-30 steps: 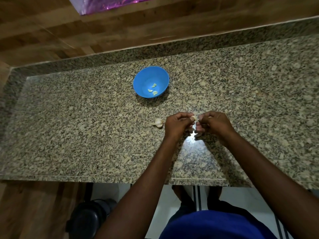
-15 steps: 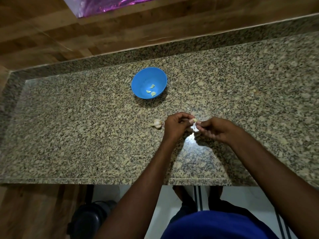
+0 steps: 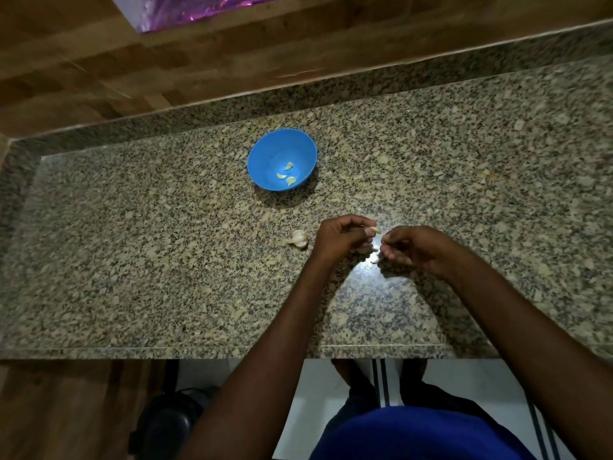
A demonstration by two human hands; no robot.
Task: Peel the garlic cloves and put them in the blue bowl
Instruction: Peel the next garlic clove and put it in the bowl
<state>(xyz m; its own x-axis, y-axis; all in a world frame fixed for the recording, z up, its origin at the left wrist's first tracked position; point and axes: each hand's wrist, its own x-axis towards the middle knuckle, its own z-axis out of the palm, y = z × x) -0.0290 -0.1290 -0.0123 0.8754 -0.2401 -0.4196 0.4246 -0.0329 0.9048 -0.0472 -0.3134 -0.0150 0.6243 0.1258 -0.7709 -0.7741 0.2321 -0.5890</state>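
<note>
Status: three peeled cloves [image 3: 287, 174] already sit in the blue bowl [image 3: 265, 154], toward its near side. Bowl stands on the table [image 3: 132, 260], well beyond the hands.

Left hand [image 3: 338, 237]: grip closed on one clove [image 3: 375, 230], pinched at the fingertips, pale tip poking out toward the right hand. Looks mostly bare, but can't confirm all skin is off.

Right hand [image 3: 411, 249]: fingers curled in, just beside the left hand and not clearly touching it. A small pale scrap [image 3: 374, 260] shows at its fingertips, likely peel; too small to be sure, so I can't tell if that grip holds anything.

Remaining garlic piece [image 3: 298, 239] lies on the table just left of the left hand, skin on. Clove count in it not readable.

Judgement: partway done. Left to do: finish this clove, drop it in the bowl, then break down and peel the rest.
</note>
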